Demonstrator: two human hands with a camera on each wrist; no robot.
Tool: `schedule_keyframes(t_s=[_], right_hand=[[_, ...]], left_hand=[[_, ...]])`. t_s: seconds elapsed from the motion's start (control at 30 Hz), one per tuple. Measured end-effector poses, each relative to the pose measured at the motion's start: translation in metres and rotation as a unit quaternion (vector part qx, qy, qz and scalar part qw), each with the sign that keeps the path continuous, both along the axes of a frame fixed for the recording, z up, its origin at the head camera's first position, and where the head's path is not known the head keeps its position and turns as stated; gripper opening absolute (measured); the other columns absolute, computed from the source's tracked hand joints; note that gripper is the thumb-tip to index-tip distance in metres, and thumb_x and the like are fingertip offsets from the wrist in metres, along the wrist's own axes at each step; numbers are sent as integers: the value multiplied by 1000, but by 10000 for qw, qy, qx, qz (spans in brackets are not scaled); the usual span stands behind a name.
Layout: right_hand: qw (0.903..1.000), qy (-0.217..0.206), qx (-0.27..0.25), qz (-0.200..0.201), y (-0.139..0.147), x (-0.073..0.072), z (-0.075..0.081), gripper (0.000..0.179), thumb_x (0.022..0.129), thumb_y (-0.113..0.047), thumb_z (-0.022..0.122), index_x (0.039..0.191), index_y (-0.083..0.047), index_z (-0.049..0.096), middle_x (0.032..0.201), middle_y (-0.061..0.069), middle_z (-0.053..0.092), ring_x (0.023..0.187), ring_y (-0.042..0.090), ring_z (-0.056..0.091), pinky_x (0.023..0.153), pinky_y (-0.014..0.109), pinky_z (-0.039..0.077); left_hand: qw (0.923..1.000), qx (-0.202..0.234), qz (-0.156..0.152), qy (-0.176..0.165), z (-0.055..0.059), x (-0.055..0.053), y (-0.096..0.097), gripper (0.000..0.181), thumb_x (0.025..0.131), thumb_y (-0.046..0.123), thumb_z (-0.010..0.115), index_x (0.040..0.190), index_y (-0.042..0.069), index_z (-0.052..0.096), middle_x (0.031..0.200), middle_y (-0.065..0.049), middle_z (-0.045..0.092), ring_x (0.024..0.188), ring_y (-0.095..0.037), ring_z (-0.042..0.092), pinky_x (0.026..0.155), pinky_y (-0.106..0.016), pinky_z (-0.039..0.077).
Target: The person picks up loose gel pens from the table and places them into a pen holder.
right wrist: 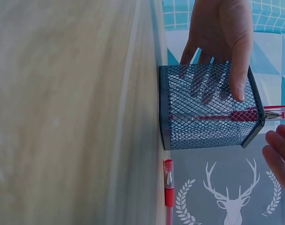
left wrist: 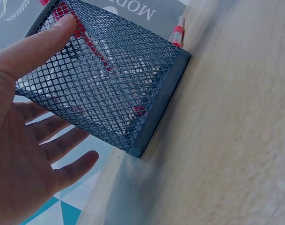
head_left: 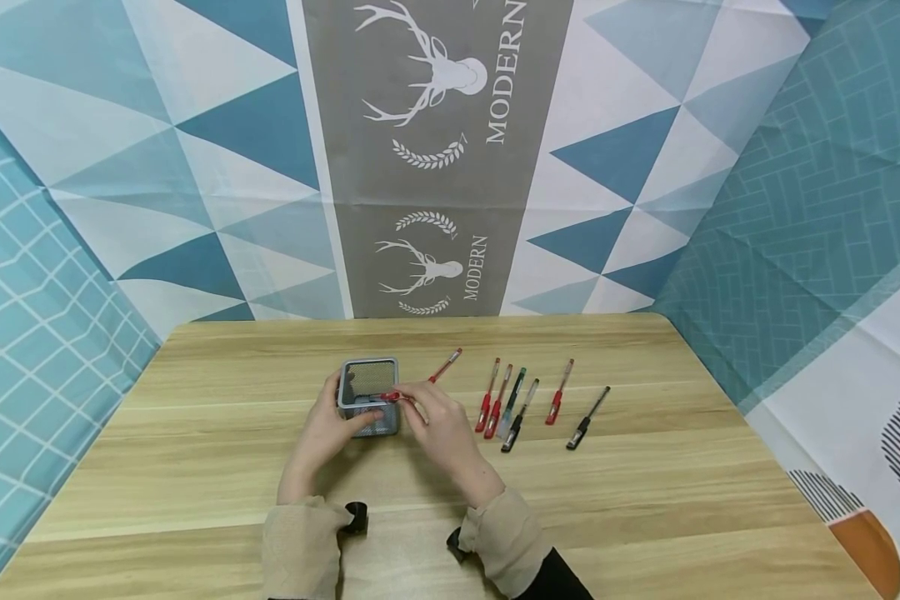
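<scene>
A dark wire-mesh pen holder (head_left: 378, 423) stands upright on the wooden table. My left hand (head_left: 332, 429) grips it from the left, thumb across the near mesh wall and fingers behind. My right hand (head_left: 438, 421) is at the holder's open top and pinches the capped end of a red gel pen (head_left: 390, 397). Most of that pen (right wrist: 212, 117) shows through the mesh, inside the holder with its cap above the rim. In the right wrist view the left thumb presses the mesh, and right-hand fingers (right wrist: 279, 147) show at the edge.
Behind my right hand lies another red pen (head_left: 447, 363). Further right are two red pens, a dark green-ended pen (head_left: 515, 400), a black pen (head_left: 521, 417), a separate red pen (head_left: 560, 392) and a black pen (head_left: 589, 418). A patterned cloth (head_left: 435, 192) hangs behind the table.
</scene>
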State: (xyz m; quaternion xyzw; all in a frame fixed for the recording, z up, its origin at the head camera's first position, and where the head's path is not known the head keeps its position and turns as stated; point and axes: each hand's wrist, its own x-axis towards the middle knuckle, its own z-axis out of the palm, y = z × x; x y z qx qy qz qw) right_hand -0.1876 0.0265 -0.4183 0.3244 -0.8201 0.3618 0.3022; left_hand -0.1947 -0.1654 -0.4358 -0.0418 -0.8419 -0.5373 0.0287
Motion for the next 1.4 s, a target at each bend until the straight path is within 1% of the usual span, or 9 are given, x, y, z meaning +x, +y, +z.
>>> schedule_keyframes(t_s=[0.17,0.4,0.57,0.77,0.87,0.93,1.03,1.17,1.4], right_hand=[[10000,64,-55,-49,1,-1,1,20,83,-5,64,102,-6,64,96,3,67,89,13,64,81,13,47],[9996,136,-145,-191,5,-2,2,8,83,-3,62,90,-7,61,86,1,63,77,9,61,73,11,48],[9994,81,-162,-302,9,-3,4,10,82,-2,62,89,-8,59,85,0,62,76,8,59,70,11,48],[9982,78,-139,-574,18,-7,5,9,82,-3,63,89,-9,60,84,-1,62,75,8,59,67,15,49],[9972,-150,-17,-735,23,-11,5,7,84,-6,62,89,-10,62,85,-2,62,75,7,59,64,16,49],[9948,-371,192,-930,28,-13,6,7,84,-9,62,91,-12,63,87,-3,62,74,7,60,61,17,48],[9884,-813,553,-1160,35,-15,6,8,85,-13,62,93,-14,64,90,-3,64,73,9,61,56,19,47],[9775,-1352,881,-1361,46,-18,6,11,86,-17,62,96,-15,64,92,-2,64,74,13,62,56,20,46],[9640,-1837,1120,-1564,63,-23,7,13,85,-17,63,98,-18,65,91,-3,64,78,13,60,57,24,46]], left_hand=[[10000,5,21,-12,0,0,0,94,71,25,78,143,10,20,134,-20,42,122,-38,39,102,-53,29],[9999,-38,23,-120,-1,-1,0,94,71,26,77,143,9,19,134,-20,41,123,-37,38,103,-53,28],[9999,-67,68,-141,-2,-2,1,95,71,27,78,143,10,19,132,-19,43,121,-35,40,103,-51,30],[9997,-152,98,-173,-2,-2,1,95,71,29,78,143,10,19,133,-19,43,122,-35,40,103,-51,30],[9997,-127,90,-175,-2,-2,1,95,71,29,78,143,11,19,133,-18,42,122,-35,40,102,-51,30],[9998,-104,89,-163,-1,-2,1,94,71,29,78,143,12,20,133,-18,42,122,-35,40,102,-50,31],[9998,-119,75,-140,0,-2,1,93,72,28,77,143,11,19,133,-19,42,122,-36,40,102,-51,31],[9997,-151,58,-157,1,-1,1,94,72,29,77,143,11,19,133,-20,42,122,-37,39,102,-51,30],[9998,-155,54,-149,1,-2,1,93,72,28,77,143,10,19,133,-20,42,122,-37,39,102,-52,30]])
